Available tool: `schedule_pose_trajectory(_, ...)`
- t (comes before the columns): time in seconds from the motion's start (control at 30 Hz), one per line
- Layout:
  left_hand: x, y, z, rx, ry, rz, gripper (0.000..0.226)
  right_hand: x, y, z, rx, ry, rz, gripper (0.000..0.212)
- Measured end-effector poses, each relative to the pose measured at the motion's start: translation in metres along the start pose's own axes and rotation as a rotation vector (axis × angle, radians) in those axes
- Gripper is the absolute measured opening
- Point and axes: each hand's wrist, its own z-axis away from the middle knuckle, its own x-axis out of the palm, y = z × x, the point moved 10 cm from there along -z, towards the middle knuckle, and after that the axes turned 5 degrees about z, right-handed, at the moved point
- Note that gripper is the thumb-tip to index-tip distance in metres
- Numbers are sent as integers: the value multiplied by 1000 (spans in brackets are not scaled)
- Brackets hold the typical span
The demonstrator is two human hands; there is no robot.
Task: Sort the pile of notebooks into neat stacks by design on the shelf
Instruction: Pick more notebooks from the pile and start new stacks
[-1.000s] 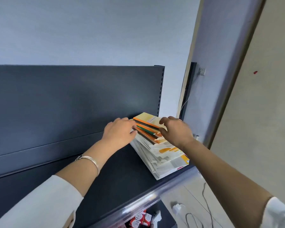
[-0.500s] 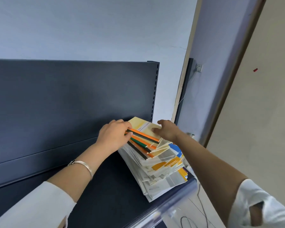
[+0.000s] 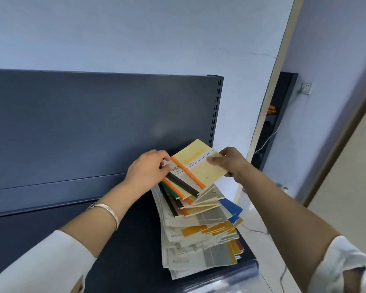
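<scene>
Notebooks [image 3: 199,235] lie in one slumped, fanned pile at the right end of the dark shelf [image 3: 114,240], their lower covers sliding toward the front lip. From my head-camera feed, the only view I have, a yellow notebook [image 3: 199,166] with an orange spine sits on top, tilted up off the ones beneath it. The right hand [image 3: 232,163] pinches its right edge, thumb on the cover and fingers underneath. The left hand [image 3: 146,172] is at the spine side of the upper notebooks, fingers curled over their edges and thumb pressed on the grey cover just below the yellow one. The two hands are apart, one on each side of the pile. I see a silver bangle [image 3: 106,210] on the left wrist and a dark back panel [image 3: 93,123] behind the shelf.
</scene>
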Motion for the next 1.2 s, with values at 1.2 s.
schedule_pose_trajectory(1.2,-77,-96,101,-566,672,1041,16,69,-94,41,-292,-237,-392,7)
